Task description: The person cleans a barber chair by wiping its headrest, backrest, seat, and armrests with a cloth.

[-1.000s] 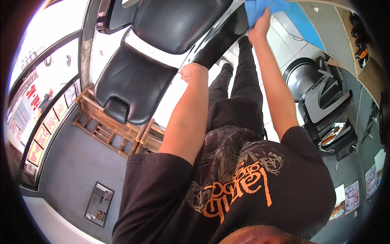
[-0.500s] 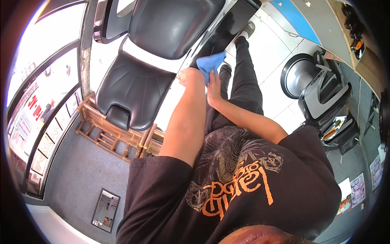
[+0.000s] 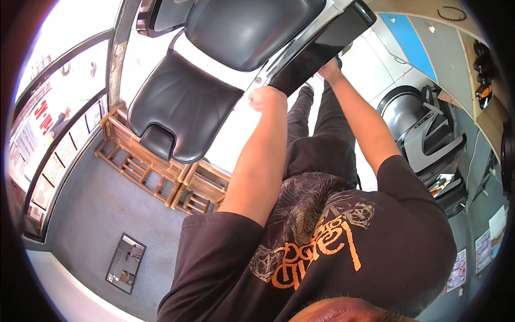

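My left hand (image 3: 267,99) is closed in a fist at the near end of a glossy black armrest (image 3: 314,51), beside the seat edge. What it grips, if anything, is hidden. My right hand (image 3: 331,70) reaches to the outer side of the armrest toward its far end. Its fingers are mostly out of sight behind the armrest, and no cloth shows there. Left of the armrest are the chair's black padded seat (image 3: 182,112) and another black cushion (image 3: 252,32).
A bamboo bench (image 3: 145,158) stands behind the seat, near the window (image 3: 64,123). At right is a second salon chair with a round base (image 3: 397,110). Blue and grey cabinet doors (image 3: 410,45) line the upper right. A mirror (image 3: 126,263) shows lower left.
My right hand has moved away from my left, up and right toward the armrest's far end. The blue cloth is no longer visible. My left hand stays closed near the same chair spot.
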Demonstrator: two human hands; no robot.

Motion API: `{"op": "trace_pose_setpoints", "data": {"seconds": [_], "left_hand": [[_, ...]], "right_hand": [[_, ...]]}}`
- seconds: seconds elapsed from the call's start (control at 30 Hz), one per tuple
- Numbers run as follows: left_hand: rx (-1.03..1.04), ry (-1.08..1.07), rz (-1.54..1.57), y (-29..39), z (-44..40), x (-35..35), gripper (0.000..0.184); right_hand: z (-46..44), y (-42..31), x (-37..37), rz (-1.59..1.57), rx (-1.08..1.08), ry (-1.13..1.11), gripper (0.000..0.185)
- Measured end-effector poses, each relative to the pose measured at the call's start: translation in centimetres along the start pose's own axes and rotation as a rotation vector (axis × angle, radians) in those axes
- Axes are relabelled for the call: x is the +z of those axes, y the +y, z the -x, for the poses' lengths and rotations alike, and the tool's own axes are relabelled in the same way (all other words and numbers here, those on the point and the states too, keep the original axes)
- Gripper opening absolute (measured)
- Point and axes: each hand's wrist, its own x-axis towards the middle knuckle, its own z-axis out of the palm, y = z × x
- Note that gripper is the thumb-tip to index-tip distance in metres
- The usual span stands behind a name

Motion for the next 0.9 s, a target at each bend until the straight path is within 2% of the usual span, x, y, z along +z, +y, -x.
{"op": "trace_pose_setpoints", "data": {"seconds": [0.03,0.2,0.3,0.37,0.43,0.5,0.6,0.67,0.73,0.8,0.87,0.9], "left_hand": [[-0.045,-0.014,0.03,0.0,-0.1,-0.3,0.053],[-0.117,-0.093,0.14,0.4,0.6,-1.0,0.052],[-0.116,-0.036,0.149,-0.8,-1.9,1.4,0.05],[-0.091,0.045,0.131,-1.0,-2.5,2.4,0.049],[-0.072,0.037,0.113,-0.9,-1.8,1.6,0.048],[-0.075,0.036,0.119,-0.7,-1.4,1.5,0.048],[-0.098,0.065,0.116,-1.2,-2.2,2.7,0.048],[-0.085,0.1,0.052,-0.8,-1.9,2.3,0.049],[-0.079,0.062,0.061,-0.5,-1.2,1.5,0.049],[-0.071,0.025,0.079,-0.7,-1.2,1.0,0.05],[-0.064,-0.011,0.114,-0.6,-1.2,0.8,0.051],[-0.068,-0.004,0.142,-0.8,-1.4,1.2,0.051]], "right_hand": [[-1.7,-1.1,-1.5,0.024,-0.053,0.002,0.032],[-11.4,-4.5,-9.6,0.894,-0.516,-0.12,0.042],[-18.3,-3.7,-15.3,1.65,-0.76,-0.616,0.044],[-18.1,1.2,-15.4,1.71,-0.97,-0.612,0.048],[-16.4,4.1,-15.5,1.762,-1.196,-0.592,0.053],[-14.4,5.3,-17.9,1.277,-0.826,-0.474,0.059],[-0.3,-1.1,-7.8,1.181,-0.427,-0.361,0.058],[2.9,-4.3,-3.9,0.851,0.124,-0.125,0.052],[-2.5,-6.4,-10.5,1.102,-0.045,-0.205,0.045],[-2.4,-9.5,-6.4,0.948,0.171,0.248,0.044],[-10.6,-13.1,-12.6,1.399,-0.494,-0.074,0.043],[-11.7,-13.9,-11.0,1.421,-0.8,-0.12,0.041]]}}
